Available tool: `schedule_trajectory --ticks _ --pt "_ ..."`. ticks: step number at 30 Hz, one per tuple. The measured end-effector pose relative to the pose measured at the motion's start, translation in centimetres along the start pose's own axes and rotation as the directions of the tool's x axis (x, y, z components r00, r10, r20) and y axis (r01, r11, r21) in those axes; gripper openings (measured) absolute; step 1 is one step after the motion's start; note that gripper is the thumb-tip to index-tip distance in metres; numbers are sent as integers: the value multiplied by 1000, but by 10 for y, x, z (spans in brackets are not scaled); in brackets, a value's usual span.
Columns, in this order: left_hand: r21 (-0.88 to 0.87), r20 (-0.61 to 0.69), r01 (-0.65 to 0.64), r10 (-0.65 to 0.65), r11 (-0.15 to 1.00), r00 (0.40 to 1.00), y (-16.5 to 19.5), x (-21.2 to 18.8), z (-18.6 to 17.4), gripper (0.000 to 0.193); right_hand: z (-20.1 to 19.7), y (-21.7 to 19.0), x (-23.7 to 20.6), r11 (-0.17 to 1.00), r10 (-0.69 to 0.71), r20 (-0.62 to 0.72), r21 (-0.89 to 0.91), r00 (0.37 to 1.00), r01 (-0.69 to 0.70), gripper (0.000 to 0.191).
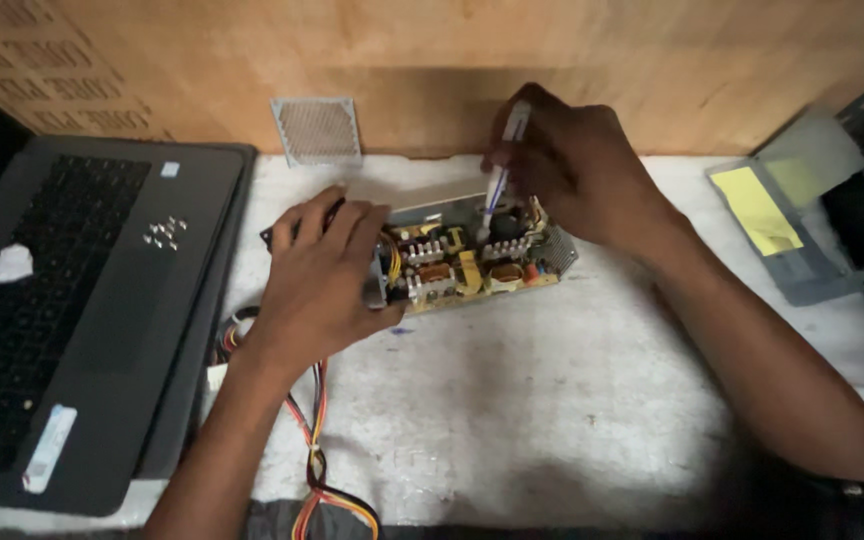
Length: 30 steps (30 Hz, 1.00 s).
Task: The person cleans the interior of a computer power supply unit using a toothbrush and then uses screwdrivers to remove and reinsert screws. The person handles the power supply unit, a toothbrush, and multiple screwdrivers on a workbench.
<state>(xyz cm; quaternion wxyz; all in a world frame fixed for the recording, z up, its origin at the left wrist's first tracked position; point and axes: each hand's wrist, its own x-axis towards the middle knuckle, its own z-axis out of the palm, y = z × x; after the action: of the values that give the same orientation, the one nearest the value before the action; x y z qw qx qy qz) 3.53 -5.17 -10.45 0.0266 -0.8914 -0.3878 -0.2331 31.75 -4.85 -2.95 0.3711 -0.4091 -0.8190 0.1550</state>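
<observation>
An opened power supply unit (472,255) with a circuit board of coils, capacitors and heat sinks lies on the white worktop (552,400). My left hand (322,275) grips its left end, over the metal casing. My right hand (572,165) holds a thin white and blue tool (502,170) upright, its tip down among the board's parts. A bundle of red, yellow and black wires (317,450) runs from the unit toward me.
An open grey laptop (82,310) lies at the left with several small screws (164,232) and a scrap of white paper on it. A mesh grille (317,130) leans on the wooden wall. A grey metal panel with a yellow note (762,210) sits right.
</observation>
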Motion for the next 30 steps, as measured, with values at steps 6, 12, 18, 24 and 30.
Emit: schedule_trajectory --ticks 6,12,18,24,30 --pt "-8 15 20 -20 1000 1000 0 0 0 94 -2 17 -13 961 -44 -83 269 996 65 15" --pt "-5 12 13 -13 1000 1000 0 2 0 94 11 15 -7 969 -23 -86 243 996 43 18" --pt "-86 36 -2 5 996 999 -2 2 -6 110 21 23 -10 878 82 -241 477 967 44 9" --pt "-165 116 45 -26 985 993 -10 3 -11 123 65 57 -4 782 160 -213 624 964 8 5" --pt "-160 86 1 13 987 996 -10 2 -9 122 5 63 -5 974 161 -227 196 961 -117 5"
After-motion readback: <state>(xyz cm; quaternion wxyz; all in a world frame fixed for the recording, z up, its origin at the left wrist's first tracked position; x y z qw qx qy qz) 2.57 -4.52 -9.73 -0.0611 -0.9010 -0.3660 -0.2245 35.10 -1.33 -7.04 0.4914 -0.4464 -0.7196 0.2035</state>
